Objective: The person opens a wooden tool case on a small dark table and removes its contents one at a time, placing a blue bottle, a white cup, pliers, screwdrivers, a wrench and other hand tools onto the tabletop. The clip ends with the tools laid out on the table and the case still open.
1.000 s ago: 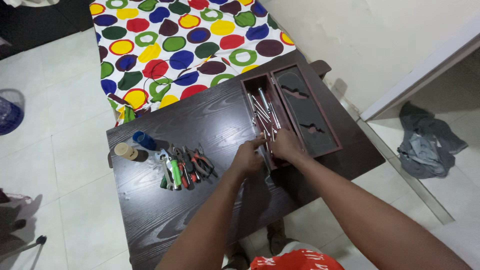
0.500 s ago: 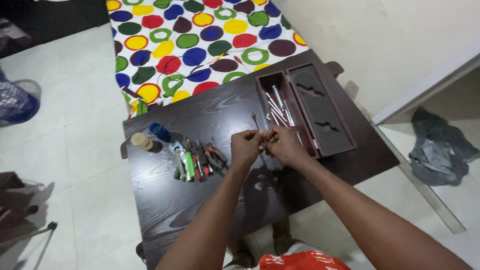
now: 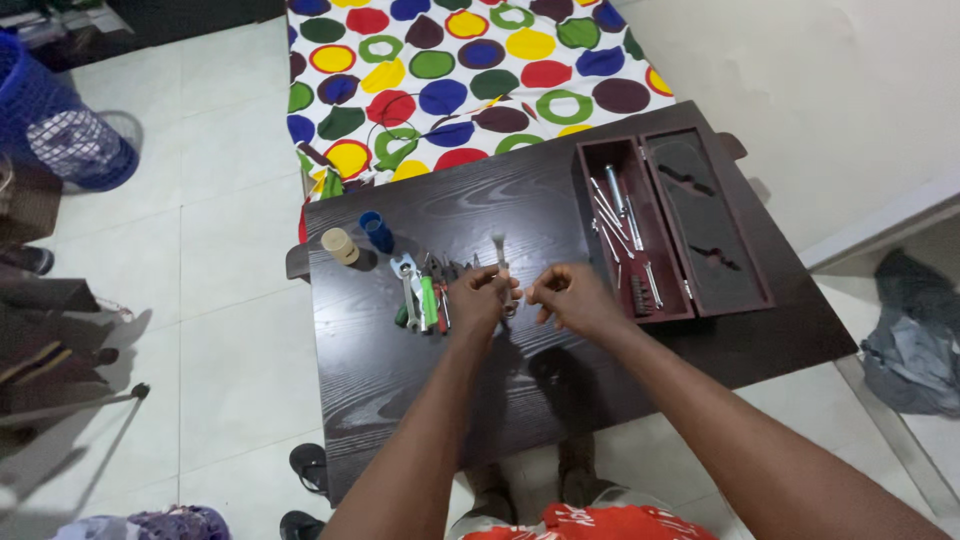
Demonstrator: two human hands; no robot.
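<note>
A: What has the left hand [image 3: 478,298] got?
B: Its fingers are closed round a small metal spanner [image 3: 501,262], held upright above the dark bench [image 3: 520,390].
A: And the right hand [image 3: 568,297]?
B: Loosely curled just beside it, holding nothing I can make out. The open tool case [image 3: 672,225] lies to its right, pliers [image 3: 430,297] to the left

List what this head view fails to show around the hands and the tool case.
- Wrench: lower end hidden inside the left hand; motion-blurred.
- Right hand: curled fingers hide whether it holds anything.
- Pliers row: right part covered by the left hand.
- Case contents: too small to identify.
</note>
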